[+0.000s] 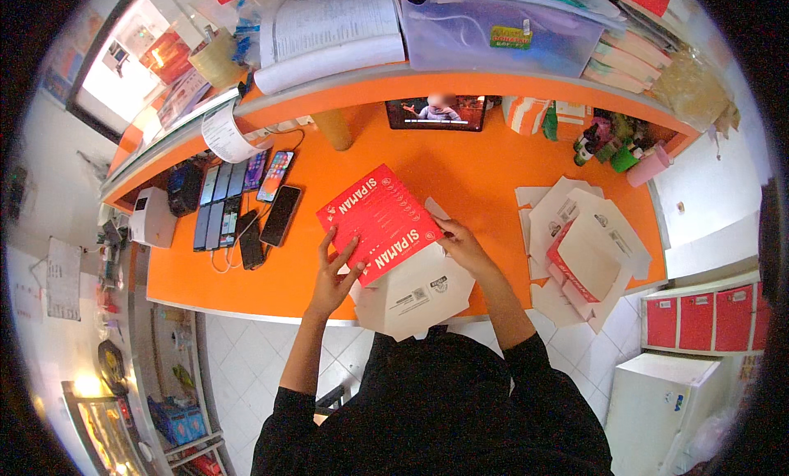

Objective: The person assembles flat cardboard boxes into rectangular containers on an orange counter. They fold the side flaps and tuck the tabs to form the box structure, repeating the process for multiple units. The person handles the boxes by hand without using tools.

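Observation:
In front of me on the orange counter (493,168) is a red cardboard box (380,221) with white print, its pale inner-side flap (411,299) spread toward me. My left hand (333,272) grips its left edge, with some fingers and the thumb across the red face. At the right edge my right hand (463,244) holds the cardboard near a raised pale flap; part of its grip is hidden. To the right lie several unfolded box blanks (588,238), pale with red panels, overlapping in a stack.
Several phones (281,214) with cables lie at the left, near a white device (153,218). A tablet (436,113) leans at the back under an orange shelf. Bottles and a pink cup (649,165) stand back right. Papers and a clear purple bin (497,32) crowd the shelf.

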A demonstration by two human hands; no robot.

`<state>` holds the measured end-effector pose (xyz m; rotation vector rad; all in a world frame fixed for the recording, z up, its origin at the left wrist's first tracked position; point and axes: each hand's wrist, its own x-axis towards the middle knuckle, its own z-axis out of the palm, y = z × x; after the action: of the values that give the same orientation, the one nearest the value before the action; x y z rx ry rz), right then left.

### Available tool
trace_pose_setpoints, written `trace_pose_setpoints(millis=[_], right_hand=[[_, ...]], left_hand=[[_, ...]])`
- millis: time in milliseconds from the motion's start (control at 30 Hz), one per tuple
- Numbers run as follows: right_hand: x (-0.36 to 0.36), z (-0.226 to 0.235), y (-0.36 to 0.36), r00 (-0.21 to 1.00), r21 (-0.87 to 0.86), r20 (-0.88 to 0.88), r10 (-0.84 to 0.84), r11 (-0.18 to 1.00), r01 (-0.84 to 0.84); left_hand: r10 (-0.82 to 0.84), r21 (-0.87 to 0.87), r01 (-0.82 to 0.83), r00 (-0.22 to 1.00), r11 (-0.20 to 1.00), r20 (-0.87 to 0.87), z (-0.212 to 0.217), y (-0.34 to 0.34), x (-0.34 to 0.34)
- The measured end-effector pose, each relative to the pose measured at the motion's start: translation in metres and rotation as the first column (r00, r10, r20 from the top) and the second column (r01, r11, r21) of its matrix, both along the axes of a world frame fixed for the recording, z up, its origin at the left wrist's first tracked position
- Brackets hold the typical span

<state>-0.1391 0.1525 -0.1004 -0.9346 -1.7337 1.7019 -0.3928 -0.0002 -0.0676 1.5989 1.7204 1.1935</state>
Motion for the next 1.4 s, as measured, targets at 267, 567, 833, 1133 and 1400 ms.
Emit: trace_pose_setpoints(millis=[267, 567, 833, 1133, 1400], right_hand=[[0.003, -0.037, -0.005, 0.98, 0.134, 0.095, -0.175, 0.978, 0.161], [0.016, -0.086, -0.001, 0.979, 0.131, 0.152, -0.133, 0.985, 0.113], [0.018, -0.062, 0.001, 1.0, 0.249, 0.023, 0.009, 0.968, -0.015], [-0.014, -0.074, -0.017, 0.932, 0.332, 0.221, -0.287, 0.921, 0.204], [0.003, -0.07, -0.007, 0.98, 0.163, 0.173, -0.102, 0.984, 0.074]], left_hand=[[0.045, 0.008, -0.044, 0.997, 0.999, -0.056, 0.0, -0.004, 0.0], [0.033, -0.02, -0.034, 0.998, 0.999, -0.062, 0.002, -0.004, -0.003], [0.019, 0.016, -0.016, 0.974, 1.0, -0.227, 0.012, -0.001, -0.007], [0.031, -0.015, -0.066, 0.648, 0.998, -0.761, 0.031, 0.055, 0.019], [-0.007, -0.042, -0.041, 0.627, 0.998, -0.779, 0.013, 0.062, 0.019]])
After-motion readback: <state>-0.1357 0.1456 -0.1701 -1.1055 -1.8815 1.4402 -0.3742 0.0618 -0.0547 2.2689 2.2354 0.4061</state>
